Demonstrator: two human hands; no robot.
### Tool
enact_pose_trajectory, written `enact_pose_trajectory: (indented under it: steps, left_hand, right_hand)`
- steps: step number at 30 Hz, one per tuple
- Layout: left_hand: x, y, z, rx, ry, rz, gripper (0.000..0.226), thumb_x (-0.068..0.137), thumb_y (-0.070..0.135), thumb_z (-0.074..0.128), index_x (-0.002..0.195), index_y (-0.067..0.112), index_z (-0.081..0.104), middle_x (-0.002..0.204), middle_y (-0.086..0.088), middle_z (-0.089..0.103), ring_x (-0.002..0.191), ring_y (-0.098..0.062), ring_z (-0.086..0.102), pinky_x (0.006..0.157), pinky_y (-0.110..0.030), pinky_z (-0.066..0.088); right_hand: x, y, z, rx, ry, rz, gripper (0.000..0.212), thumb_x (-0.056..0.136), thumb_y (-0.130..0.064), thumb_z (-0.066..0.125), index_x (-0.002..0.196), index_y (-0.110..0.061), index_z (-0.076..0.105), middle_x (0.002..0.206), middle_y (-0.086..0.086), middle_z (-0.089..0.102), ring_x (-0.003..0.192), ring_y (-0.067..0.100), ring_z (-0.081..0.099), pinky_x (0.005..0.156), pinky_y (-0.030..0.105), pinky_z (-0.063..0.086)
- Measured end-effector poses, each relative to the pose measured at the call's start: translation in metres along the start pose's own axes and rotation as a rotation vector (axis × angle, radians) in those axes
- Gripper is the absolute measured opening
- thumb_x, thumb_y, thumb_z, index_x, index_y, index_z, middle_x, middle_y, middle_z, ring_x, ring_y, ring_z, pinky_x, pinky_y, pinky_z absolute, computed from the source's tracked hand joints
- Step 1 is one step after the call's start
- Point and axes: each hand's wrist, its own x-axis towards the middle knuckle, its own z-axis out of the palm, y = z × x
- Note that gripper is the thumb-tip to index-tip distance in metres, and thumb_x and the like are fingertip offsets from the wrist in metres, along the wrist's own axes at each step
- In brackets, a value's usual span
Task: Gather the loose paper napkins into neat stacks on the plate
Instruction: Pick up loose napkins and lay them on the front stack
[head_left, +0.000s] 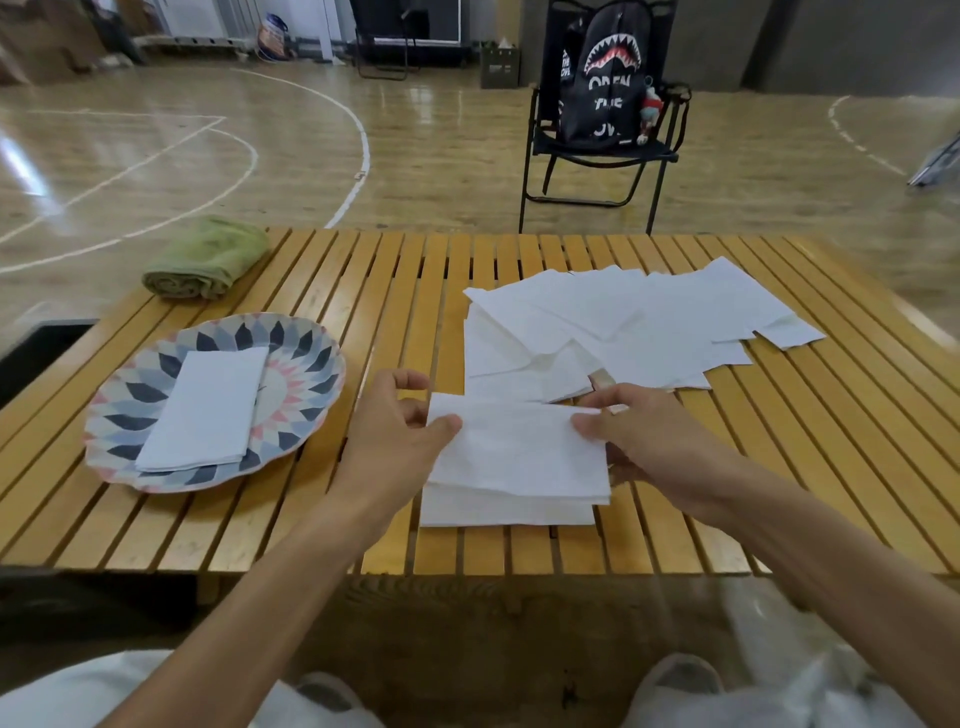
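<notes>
One plate (306, 343), two hands (395, 436), one towel (208, 260)

We had one head view, looking forward and down, close over the bench (363, 519), floor beyond.

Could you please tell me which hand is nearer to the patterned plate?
Left. The left hand grips the white napkin bundle just right of the patterned scalloped plate; the right hand holds the bundle's far side.

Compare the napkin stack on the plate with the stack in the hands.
The plate stack lies untouched on the patterned plate; the held stack sits on the slatted table, pinched by the left hand and right hand. The plate stack looks squared; the held stack's edges are staggered. Both are white.
</notes>
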Motion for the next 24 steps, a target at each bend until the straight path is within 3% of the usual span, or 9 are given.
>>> enact_pose_trajectory:
  steps: [5,11,17,20,24]
  left_hand:
    - [0.007,-0.021,-0.001,0.358,-0.024,-0.017,0.048,0.086,0.03,0.074,0.114,0.043,0.038,0.094,0.013,0.063,0.084,-0.006,0.064,0.069,-0.031,0.06]
    - [0.003,-0.03,0.004,0.619,-0.017,0.147,0.049,0.089,0.027,0.07,0.12,0.042,0.035,0.08,0.004,0.059,0.066,-0.011,0.061,0.053,-0.026,0.054]
    - [0.0,-0.027,0.009,0.735,-0.022,0.152,0.049,0.091,0.023,0.067,0.129,0.034,0.038,0.073,0.008,0.056,0.057,-0.008,0.058,0.041,-0.015,0.044]
    - [-0.005,-0.027,0.012,0.814,-0.031,0.159,0.051,0.093,0.027,0.065,0.134,0.032,0.036,0.085,0.012,0.056,0.074,-0.006,0.059,0.057,-0.015,0.042]
    - [-0.008,-0.028,0.014,1.001,0.024,0.234,0.05,0.093,0.034,0.063,0.136,0.031,0.039,0.124,0.005,0.05,0.107,-0.012,0.055,0.083,-0.024,0.044]
  right_hand:
    - [0.006,0.011,0.004,-0.2,-0.013,-0.003,0.029,0.091,-0.017,0.073,0.113,-0.024,0.057,0.092,0.006,0.074,0.064,0.012,0.071,0.054,0.023,0.054]
    - [0.015,0.021,0.012,-0.551,0.072,-0.121,0.025,0.09,-0.028,0.072,0.108,-0.032,0.055,0.087,-0.001,0.068,0.076,0.011,0.067,0.059,0.021,0.047]
    - [0.024,0.033,0.013,-0.625,0.109,-0.176,0.021,0.09,-0.027,0.07,0.108,-0.03,0.059,0.074,-0.006,0.058,0.063,0.006,0.056,0.055,0.016,0.04]
    - [0.025,0.037,0.016,-0.668,0.134,-0.199,0.022,0.092,-0.027,0.07,0.11,-0.029,0.059,0.077,-0.008,0.057,0.066,0.007,0.056,0.057,0.016,0.039]
    - [0.025,0.04,0.02,-0.75,0.168,-0.245,0.026,0.093,-0.03,0.069,0.116,-0.028,0.057,0.079,-0.01,0.056,0.069,0.006,0.056,0.057,0.016,0.037]
